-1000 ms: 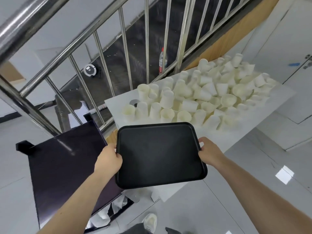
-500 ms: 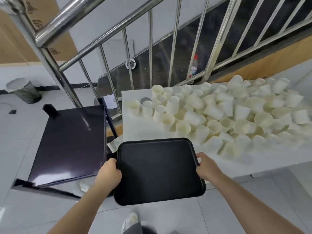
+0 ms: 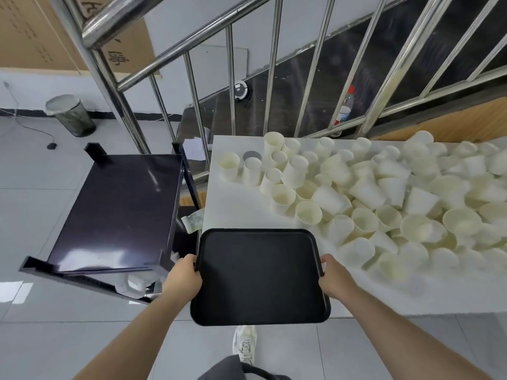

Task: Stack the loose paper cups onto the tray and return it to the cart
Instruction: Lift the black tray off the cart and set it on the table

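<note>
I hold a black rectangular tray (image 3: pixel 258 275) level in front of me, with nothing on it. My left hand (image 3: pixel 183 278) grips its left rim and my right hand (image 3: pixel 333 278) grips its right rim. The tray's far part overlaps the near left corner of a white table (image 3: pixel 233 215). A heap of loose cream paper cups (image 3: pixel 370 198) covers the table's middle and right; some stand upright, several lie tipped over. The dark cart (image 3: pixel 118 215) stands to the left of the table, its glossy top shelf bare.
A steel stair railing (image 3: pixel 192 78) runs right behind the cart and table. A bin (image 3: pixel 71 115) stands on the tiled floor at far left, with a cable nearby. A plastic bottle (image 3: pixel 344 106) sits beyond the railing. My shoe (image 3: pixel 244 344) shows below the tray.
The view has swung left and down, so the cart and floor fill more of the frame. The tray stays gripped in both hands, near the table's near left corner.
</note>
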